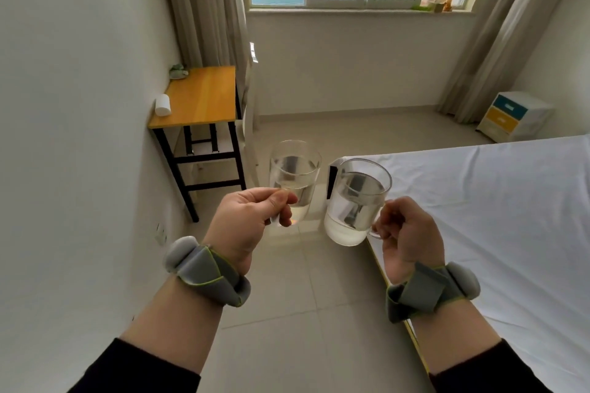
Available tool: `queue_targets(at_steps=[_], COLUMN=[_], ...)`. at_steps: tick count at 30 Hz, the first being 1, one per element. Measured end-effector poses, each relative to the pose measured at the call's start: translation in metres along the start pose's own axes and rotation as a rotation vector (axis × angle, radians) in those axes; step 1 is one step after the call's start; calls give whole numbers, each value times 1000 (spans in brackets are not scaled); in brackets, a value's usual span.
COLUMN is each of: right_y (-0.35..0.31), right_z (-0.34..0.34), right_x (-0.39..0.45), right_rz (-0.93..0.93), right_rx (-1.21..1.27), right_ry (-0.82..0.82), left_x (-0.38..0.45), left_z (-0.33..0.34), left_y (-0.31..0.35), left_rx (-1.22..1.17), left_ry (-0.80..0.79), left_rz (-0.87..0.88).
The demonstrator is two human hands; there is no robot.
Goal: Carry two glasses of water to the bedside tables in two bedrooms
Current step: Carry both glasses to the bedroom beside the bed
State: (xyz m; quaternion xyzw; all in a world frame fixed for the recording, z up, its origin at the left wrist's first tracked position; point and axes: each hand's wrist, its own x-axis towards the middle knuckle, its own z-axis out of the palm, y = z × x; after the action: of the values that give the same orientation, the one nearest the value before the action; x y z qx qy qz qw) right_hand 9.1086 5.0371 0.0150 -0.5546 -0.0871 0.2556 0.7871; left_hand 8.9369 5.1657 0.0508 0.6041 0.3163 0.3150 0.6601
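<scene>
In a bedroom, I carry both glasses by their handles: my left hand (252,217) pinches the left glass (293,180), my right hand (407,233) curls round the right glass (356,201), both in the air over the floor off the bed's (479,201) near corner. Neither is delivered. Next, I judge, a level walk to the drawer unit (514,116) beyond the bed's far edge. No writing is legible.
</scene>
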Motion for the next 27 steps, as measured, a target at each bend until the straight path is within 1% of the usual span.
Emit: queue_targets(at_steps=[5,13,15,23,27], right_y=[2,-12,-17,-24,-15], right_z=[25,60,67,108,140], right_x=[73,243,264,401,462], right_rz=[-2,-27,-33,-27,-147], right_rx=[6,-26,-39,-39,-166], right_ry=[12,-17,-19,-33,44], left_x=[87,253,272,409,481], left_z=[8,47,53,75,73], left_y=[-3,-2,1,5,3], left_rx=[-35,-64,-61,-69,-64], left_ry=[-25,-12,-13,-8,-26], left_rz=[-20,-16,-10,-40,-46])
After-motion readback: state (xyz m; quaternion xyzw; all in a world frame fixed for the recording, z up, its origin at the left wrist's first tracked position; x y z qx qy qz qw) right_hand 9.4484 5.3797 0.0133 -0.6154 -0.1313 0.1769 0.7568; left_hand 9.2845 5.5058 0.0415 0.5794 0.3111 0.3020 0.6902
